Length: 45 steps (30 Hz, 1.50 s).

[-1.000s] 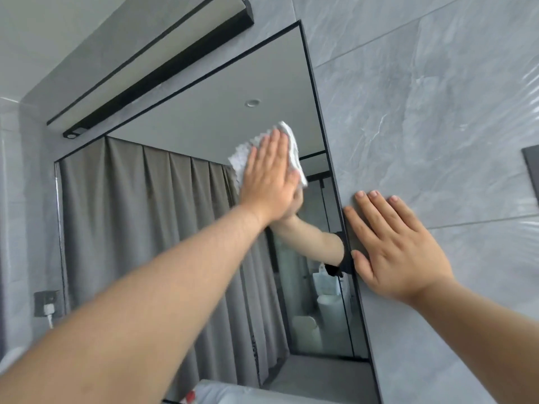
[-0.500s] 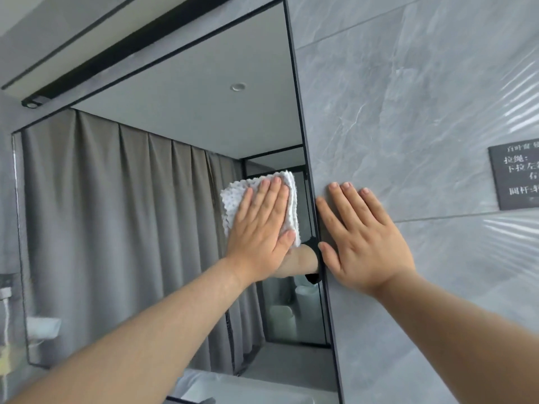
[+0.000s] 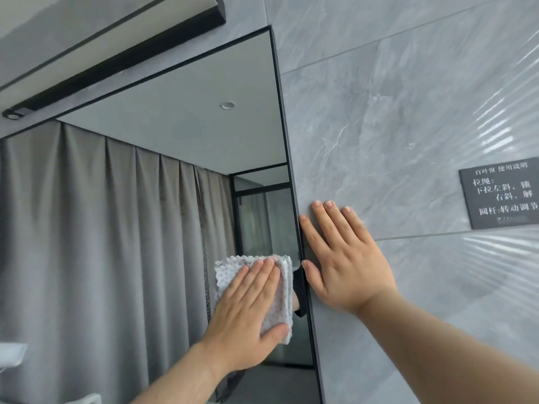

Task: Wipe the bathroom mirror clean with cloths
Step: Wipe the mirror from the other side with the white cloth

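Observation:
A large black-framed mirror (image 3: 163, 217) fills the left of the view and reflects grey curtains, a ceiling and a glass door. My left hand (image 3: 248, 316) lies flat on a folded white dimpled cloth (image 3: 280, 301) and presses it against the glass close to the mirror's right edge, low down. My right hand (image 3: 341, 258) rests flat with fingers spread on the grey tiled wall (image 3: 408, 126) just right of the mirror's frame, holding nothing.
A black light bar (image 3: 116, 62) runs above the mirror. A dark sign with white writing (image 3: 501, 193) hangs on the wall at the right edge. Something white shows at the lower left (image 3: 11, 351).
My left hand has slid the cloth down the mirror along its right edge, from near the top to low down. My right hand has stayed flat on the wall.

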Tool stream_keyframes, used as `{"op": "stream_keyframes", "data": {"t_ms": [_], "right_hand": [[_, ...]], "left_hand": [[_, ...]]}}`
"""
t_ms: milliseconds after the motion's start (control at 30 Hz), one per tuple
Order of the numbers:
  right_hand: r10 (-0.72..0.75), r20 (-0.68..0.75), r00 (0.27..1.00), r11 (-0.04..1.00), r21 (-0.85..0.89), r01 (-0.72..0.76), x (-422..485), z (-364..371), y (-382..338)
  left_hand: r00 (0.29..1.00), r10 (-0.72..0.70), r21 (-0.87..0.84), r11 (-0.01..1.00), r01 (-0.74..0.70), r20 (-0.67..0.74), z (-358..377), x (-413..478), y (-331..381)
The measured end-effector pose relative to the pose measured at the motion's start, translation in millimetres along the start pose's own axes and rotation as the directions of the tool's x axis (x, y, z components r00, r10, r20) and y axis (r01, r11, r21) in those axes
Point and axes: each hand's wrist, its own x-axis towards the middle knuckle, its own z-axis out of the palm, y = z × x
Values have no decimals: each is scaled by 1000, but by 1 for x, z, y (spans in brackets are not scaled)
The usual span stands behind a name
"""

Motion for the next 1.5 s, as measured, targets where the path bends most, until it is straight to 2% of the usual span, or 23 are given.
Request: {"op": "stream_keyframes", "data": {"t_ms": [133, 267, 467, 600, 833, 933, 1000, 1100, 1200, 1367, 1500], "right_hand": [[-3, -25, 1000, 1000, 8, 3, 0, 1, 0], [-3, -26, 1000, 1000, 4, 4, 0, 1, 2], [0, -35, 999, 1000, 6, 0, 1, 1, 2], [4, -37, 999, 1000, 13, -3, 1, 2, 4], [-19, -34, 999, 1000, 11, 19, 0, 0, 3], [-80, -27, 996, 997, -2, 80, -5, 1, 5], [-129, -27, 991, 992, -4, 129, -11, 3, 4], [-134, -42, 990, 991, 9, 134, -18, 7, 2], [-124, -63, 990, 992, 27, 126, -22, 8, 0], [-49, -74, 996, 996, 70, 54, -28, 9, -13], [39, -95, 995, 995, 98, -29, -45, 17, -26]], "left_hand": [[979, -196, -80, 978, 191, -59, -24, 58, -34], [970, -229, -79, 972, 224, -75, -30, 72, -36], [987, -139, 1, 990, 139, -85, 0, 20, -4], [993, -89, -6, 996, 89, -79, 17, -13, 22], [1000, 29, -9, 1000, -29, 6, 62, -104, 93], [998, 60, -55, 997, -60, 2, 62, -109, 98], [997, 62, -43, 997, -60, 56, 50, -90, 83], [989, -141, -14, 990, 142, 33, 22, -34, 37], [934, -357, -118, 927, 356, 18, -5, 15, -13], [795, -606, -277, 768, 577, -25, -4, 11, -41], [658, -752, -366, 606, 707, 26, 20, -37, -29]]}}
